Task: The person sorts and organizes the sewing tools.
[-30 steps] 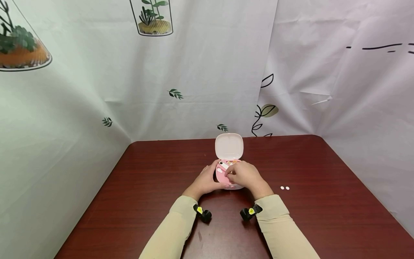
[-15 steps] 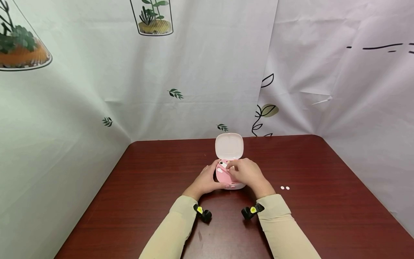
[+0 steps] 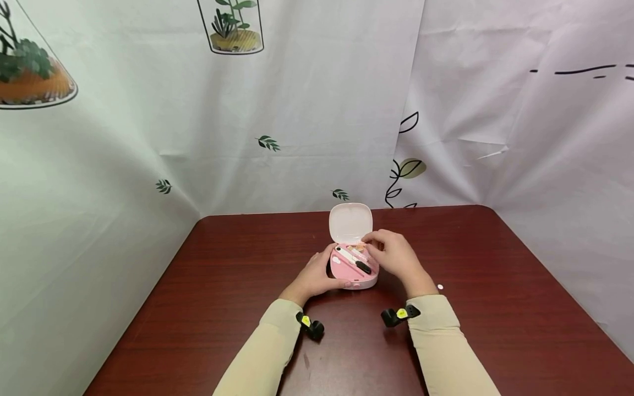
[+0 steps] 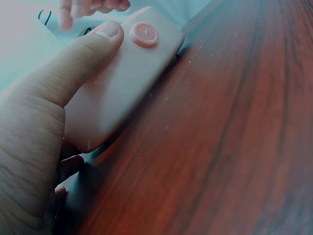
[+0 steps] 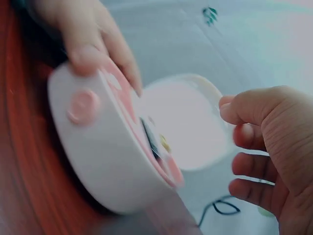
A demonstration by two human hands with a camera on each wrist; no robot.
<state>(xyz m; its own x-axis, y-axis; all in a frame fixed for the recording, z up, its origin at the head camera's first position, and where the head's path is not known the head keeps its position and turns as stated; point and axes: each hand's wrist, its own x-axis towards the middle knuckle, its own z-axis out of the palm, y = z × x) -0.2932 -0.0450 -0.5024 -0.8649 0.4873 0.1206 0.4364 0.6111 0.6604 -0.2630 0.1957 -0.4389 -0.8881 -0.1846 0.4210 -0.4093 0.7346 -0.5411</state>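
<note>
A small pink-and-white hinged case [image 3: 365,284] stands on the table with its white lid [image 3: 350,223] raised. Inside lies a slim white tool with a black end [image 3: 364,267], slanting across the pink tray. My left hand [image 3: 315,273] grips the case's left side; its thumb presses the front wall beside a round pink button [image 4: 145,34] in the left wrist view. At the case's back right is my right hand [image 3: 396,256], its fingers loosely bent near the lid's edge. No held thing shows in it; whether it touches the lid I cannot tell.
The case stands on a dark red-brown table [image 3: 238,286]. A small white disc [image 3: 440,286] lies right of my right wrist. Behind the table hangs a pale printed cloth [image 3: 297,110].
My right hand has moved up and right from over the tray to the lid's side, uncovering the tool's black end. One of two white discs is now hidden behind it. My left hand stays put.
</note>
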